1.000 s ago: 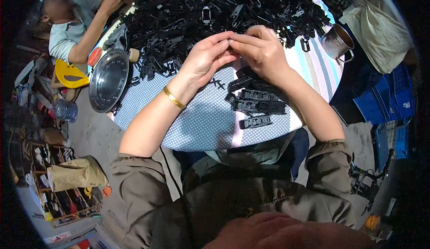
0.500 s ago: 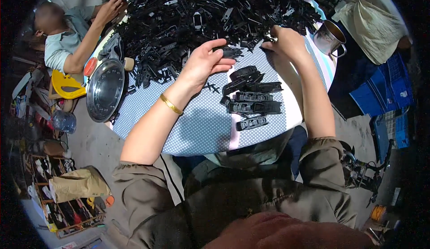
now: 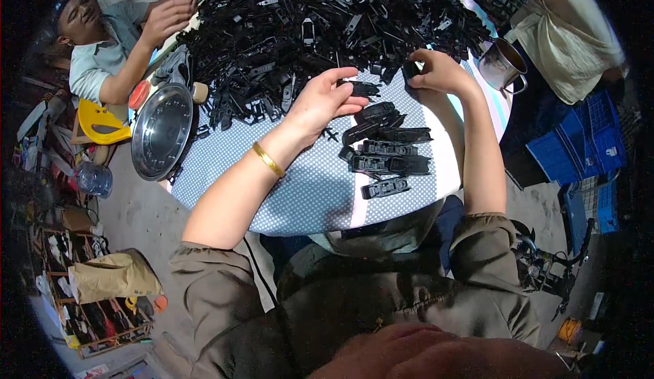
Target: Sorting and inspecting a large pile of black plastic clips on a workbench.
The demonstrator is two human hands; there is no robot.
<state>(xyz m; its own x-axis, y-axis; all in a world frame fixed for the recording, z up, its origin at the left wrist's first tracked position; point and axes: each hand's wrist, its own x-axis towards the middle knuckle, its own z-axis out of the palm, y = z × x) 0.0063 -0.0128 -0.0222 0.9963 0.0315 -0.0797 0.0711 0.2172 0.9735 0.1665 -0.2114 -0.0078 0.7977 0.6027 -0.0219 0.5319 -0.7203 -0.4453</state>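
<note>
My left hand (image 3: 319,105), with a gold bangle at the wrist, is partly closed around a black plastic part (image 3: 365,90) that sticks out past the fingers. To its right, at the edge of the heap, my right hand (image 3: 441,73) curls thumb and fingers around a small black plastic piece (image 3: 411,72), mostly hidden by the fingers. Below the hands, several black ship-shaped plastic assemblies (image 3: 392,165) lie in a rough stack on the dotted tablecloth (image 3: 300,205). A small black cross-shaped piece (image 3: 330,134) rests beside my left wrist.
A large heap of black plastic parts (image 3: 306,11) covers the table's far side. A metal basin (image 3: 162,133) stands at the left edge, a metal mug (image 3: 501,65) at the right. Another person (image 3: 109,58) sits at the far left. Blue crates (image 3: 579,147) are on the right.
My left hand has moved slightly right and nearer with the black part, its fingers drawn closer together. My right hand has come a little nearer, now with a dark piece at its fingertips.
</note>
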